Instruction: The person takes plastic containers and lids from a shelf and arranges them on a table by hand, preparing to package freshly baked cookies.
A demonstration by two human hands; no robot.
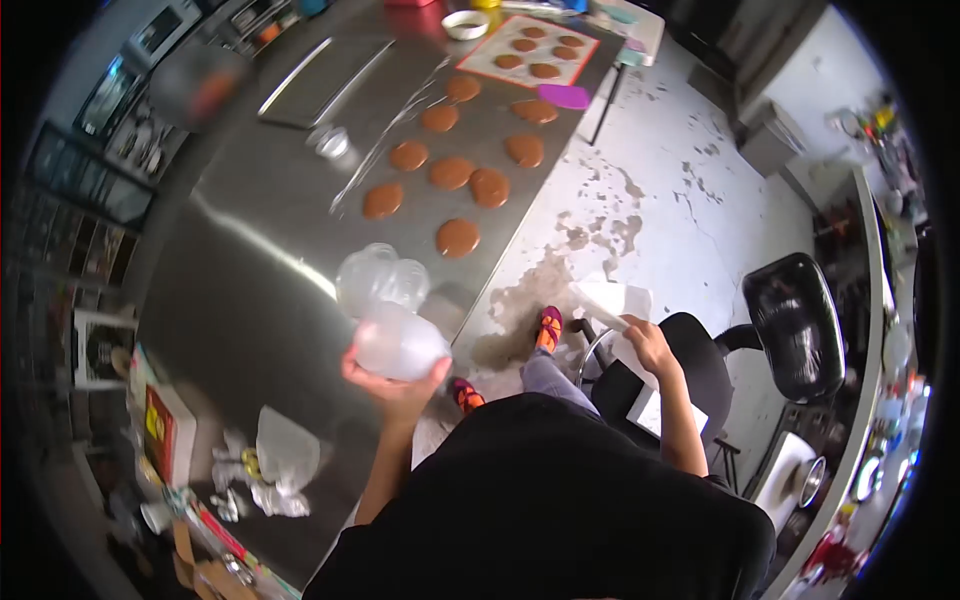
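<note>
My left hand [398, 388] is closed around a frosted, translucent plastic container [402, 343] with a rounded shape, over the steel table [250, 330]. Just beyond it, clear round plastic containers [375, 278] overlap it in this view. Out to the right, away from the table, my right hand [650, 346] grips a flat white piece [612, 298] with a thin edge; its exact kind I cannot tell. Several flat brown rounds [452, 173], glossy like chocolate, lie spread along the table's right side, the nearest one [457, 238] past the clear containers.
More brown rounds sit on a red-edged mat [488, 66] at the far end, near a purple scraper [563, 96] and white bowl [466, 25]. A small clear cup [332, 143] stands mid-table. Crumpled plastic bags [288, 450] lie front left. A black chair [795, 325] is at my right.
</note>
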